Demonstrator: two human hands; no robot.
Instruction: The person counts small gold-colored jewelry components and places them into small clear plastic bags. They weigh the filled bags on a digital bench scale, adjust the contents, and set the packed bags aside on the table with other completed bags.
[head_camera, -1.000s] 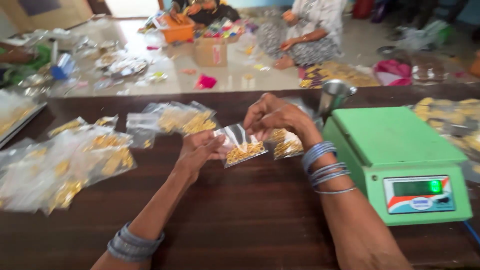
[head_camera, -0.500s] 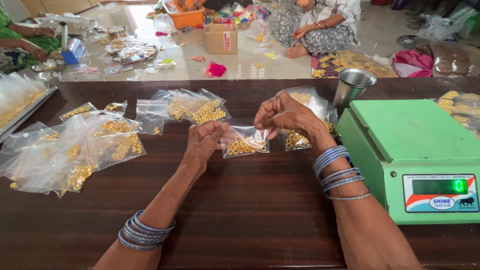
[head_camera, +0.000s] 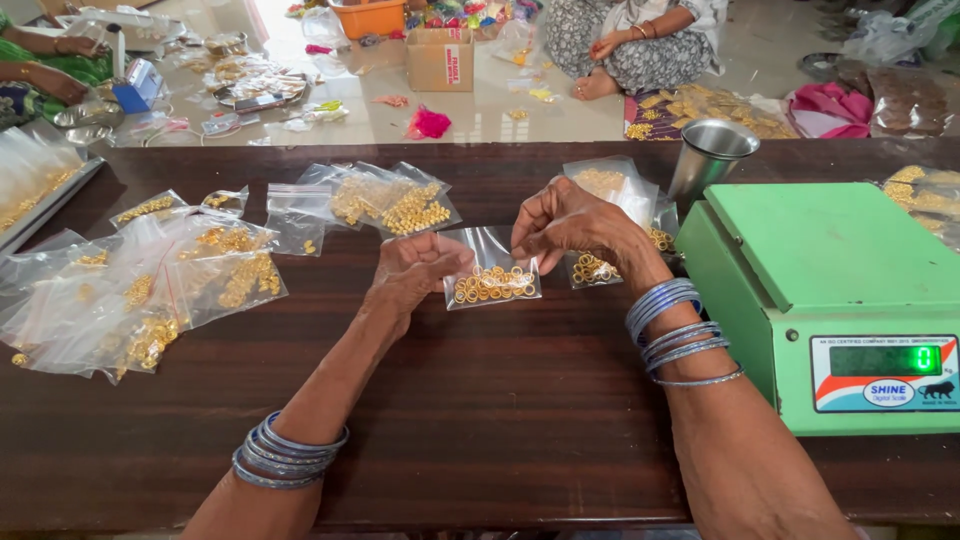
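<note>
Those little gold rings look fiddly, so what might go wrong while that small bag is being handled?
The small clear bag is pinched at its top by the left hand and right hand; if the top is not sealed, its gold rings might spill onto the dark table. Loose rings could also get mixed up with the similar filled bags nearby.

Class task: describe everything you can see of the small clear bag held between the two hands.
The small clear bag is a thin, glossy plastic pouch, roughly square, holding a loose row of small golden rings along its bottom. It is held up just above the dark wooden table. The left hand pinches its left edge, and the right hand pinches its top right corner. Whether its top is sealed cannot be told.
</note>
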